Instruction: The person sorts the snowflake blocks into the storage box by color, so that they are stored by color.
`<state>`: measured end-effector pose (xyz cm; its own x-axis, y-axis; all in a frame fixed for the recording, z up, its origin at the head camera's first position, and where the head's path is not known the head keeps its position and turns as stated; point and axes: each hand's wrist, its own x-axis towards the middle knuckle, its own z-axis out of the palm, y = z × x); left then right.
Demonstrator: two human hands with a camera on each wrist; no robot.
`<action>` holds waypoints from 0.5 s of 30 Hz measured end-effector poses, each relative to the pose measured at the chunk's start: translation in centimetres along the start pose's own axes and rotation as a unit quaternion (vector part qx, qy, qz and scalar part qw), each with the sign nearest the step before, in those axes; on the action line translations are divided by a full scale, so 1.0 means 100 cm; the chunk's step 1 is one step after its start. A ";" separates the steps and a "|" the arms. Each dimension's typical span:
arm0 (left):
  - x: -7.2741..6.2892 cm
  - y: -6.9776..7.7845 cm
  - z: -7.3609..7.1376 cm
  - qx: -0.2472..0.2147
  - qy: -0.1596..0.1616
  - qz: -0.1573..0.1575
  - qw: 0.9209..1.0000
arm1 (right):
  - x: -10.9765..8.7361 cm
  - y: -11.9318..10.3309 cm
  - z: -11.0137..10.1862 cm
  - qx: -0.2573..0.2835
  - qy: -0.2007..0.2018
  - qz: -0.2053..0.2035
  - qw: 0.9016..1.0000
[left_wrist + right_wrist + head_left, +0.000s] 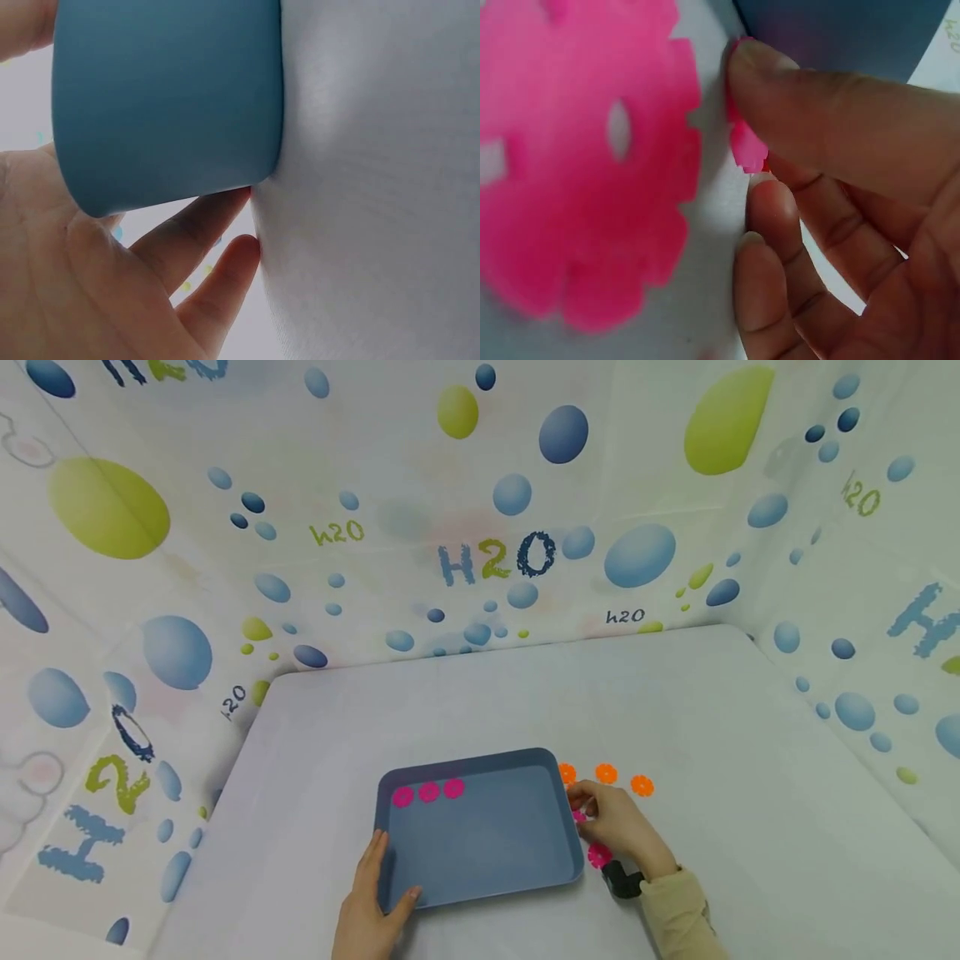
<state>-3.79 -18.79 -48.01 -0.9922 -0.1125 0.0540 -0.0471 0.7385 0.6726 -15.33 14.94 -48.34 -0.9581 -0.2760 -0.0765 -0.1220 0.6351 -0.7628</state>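
My left hand (pixel 369 902) rests at the near left corner of a blue-grey tray (pixel 487 860), its straight fingers along the left wall and the thumb at the near rim. In the left wrist view, fingertips touch the wall's outside (pixel 172 112) close to the tabletop. Just beyond the tray's right wall, my right hand (pixel 618 822) pinches a pink notched disc (pixel 748 146) between thumb and fingers; much of that disc is hidden. Another pink disc (pixel 599 856) lies nearer me, below the hand. Three pink discs (pixel 429 792) sit in a row inside the tray's far left part.
Orange notched discs (pixel 606 773) lie in a row on the table past my right hand, the leftmost close to the tray wall. A black wrist device (pixel 622 881) sits at the right sleeve. Patterned sheets (pixel 405 460) enclose the white table (pixel 322 718) at the back and sides.
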 end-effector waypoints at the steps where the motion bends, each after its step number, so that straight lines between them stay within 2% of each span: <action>1: 0.000 0.000 0.000 0.000 0.000 0.000 1.000 | 0.000 0.000 0.000 -0.008 0.004 0.003 1.000; 8: 0.000 0.001 0.001 0.003 -0.003 -0.006 1.000 | -0.001 -0.004 -0.002 -0.014 0.009 0.046 0.999; 15: -0.001 0.000 0.001 -0.002 0.000 -0.003 1.000 | 0.001 -0.003 -0.008 0.004 -0.002 0.057 0.998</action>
<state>-3.72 -18.69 -48.10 -0.9918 -0.1178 0.0499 -0.0534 0.7356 0.6753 -15.57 15.26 -47.58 -0.9648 -0.2048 -0.1649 -0.0103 0.6560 -0.7547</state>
